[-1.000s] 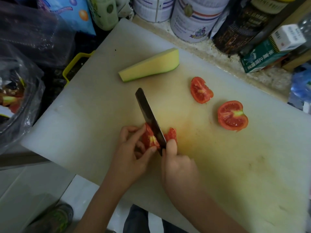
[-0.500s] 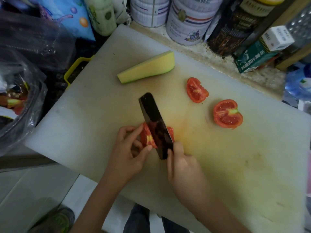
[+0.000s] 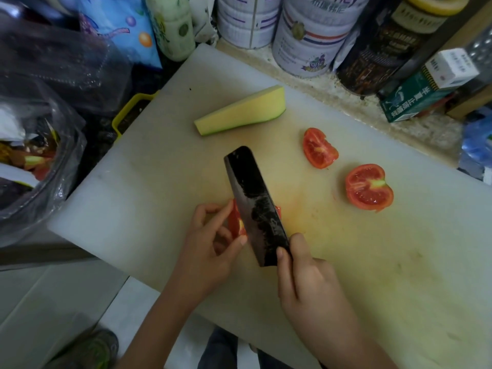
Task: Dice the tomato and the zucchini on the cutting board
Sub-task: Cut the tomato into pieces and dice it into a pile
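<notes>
Your left hand pinches a tomato piece on the board. Your right hand grips the knife, blade tilted over that piece. The zucchini lies beyond your hands, and a tomato wedge and tomato half lie beyond your right hand.

- White can: large blue Latin letters cut off by the top edge, only "ey" legible.
- Green box: white Chinese characters lying sideways, too blurred to read.
- Dark tin: gold lettering, illegible.
- Small white box: fine print, illegible.
</notes>
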`<action>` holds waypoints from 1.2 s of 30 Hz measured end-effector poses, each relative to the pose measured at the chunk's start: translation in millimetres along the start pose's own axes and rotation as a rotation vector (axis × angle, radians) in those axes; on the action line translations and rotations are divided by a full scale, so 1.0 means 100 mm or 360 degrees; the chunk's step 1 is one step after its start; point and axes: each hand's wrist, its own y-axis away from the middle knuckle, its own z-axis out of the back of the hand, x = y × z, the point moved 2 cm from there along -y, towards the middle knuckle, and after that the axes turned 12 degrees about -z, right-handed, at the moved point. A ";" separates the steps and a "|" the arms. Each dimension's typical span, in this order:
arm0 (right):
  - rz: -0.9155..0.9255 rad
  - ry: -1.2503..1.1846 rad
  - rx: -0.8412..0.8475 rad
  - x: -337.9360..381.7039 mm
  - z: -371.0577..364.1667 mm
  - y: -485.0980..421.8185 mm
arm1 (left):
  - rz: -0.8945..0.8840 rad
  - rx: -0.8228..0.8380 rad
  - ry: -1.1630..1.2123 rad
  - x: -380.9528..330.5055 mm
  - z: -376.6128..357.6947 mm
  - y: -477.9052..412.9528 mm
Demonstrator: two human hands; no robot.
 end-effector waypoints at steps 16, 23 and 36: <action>-0.0346 0.0587 0.0267 0.25 -0.11 -0.08 | 0.0051 -0.0063 -0.0005 -0.02 0.00 -0.02; -0.0406 0.0622 0.0155 0.08 -0.29 0.08 | 0.0036 -0.0047 0.0001 -0.07 -0.02 0.00; -0.0454 0.0292 0.0052 0.09 -0.35 0.01 | 0.0051 -0.0096 -0.0031 -0.05 -0.02 0.02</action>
